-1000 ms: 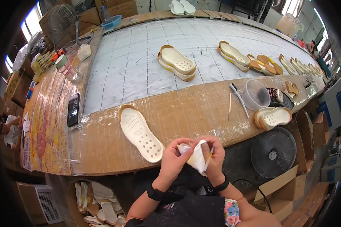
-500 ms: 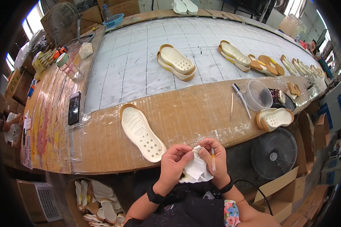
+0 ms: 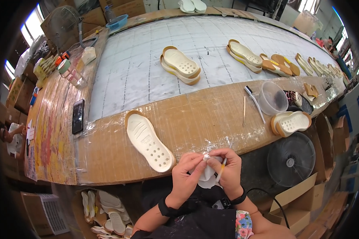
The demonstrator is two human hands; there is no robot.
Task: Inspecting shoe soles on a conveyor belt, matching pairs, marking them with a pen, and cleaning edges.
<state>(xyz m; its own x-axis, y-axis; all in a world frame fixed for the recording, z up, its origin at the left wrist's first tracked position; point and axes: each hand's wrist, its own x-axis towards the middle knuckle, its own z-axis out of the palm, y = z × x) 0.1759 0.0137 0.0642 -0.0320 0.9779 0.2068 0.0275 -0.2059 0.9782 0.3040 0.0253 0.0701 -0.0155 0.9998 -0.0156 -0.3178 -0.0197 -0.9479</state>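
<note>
My left hand (image 3: 186,176) and my right hand (image 3: 226,171) meet just below the table's front edge, both pinching a small white cloth (image 3: 206,174). The right hand also grips a thin stick-like brush (image 3: 224,160) that slants up toward the table. A cream shoe sole (image 3: 149,142) with holes lies on the brown taped board just left of my hands, apart from them.
On the right sit a clear plastic cup (image 3: 272,98), a brush (image 3: 254,102), a thin stick (image 3: 244,111) and a pair of soles (image 3: 291,122). More soles (image 3: 181,63) lie on the grey mat. A black phone (image 3: 78,116) lies left. A fan (image 3: 290,159) stands below the table.
The white cloth has been gathered from a spread, raised piece into a small bunch between both hands. The hands have shifted slightly lower and closer together.
</note>
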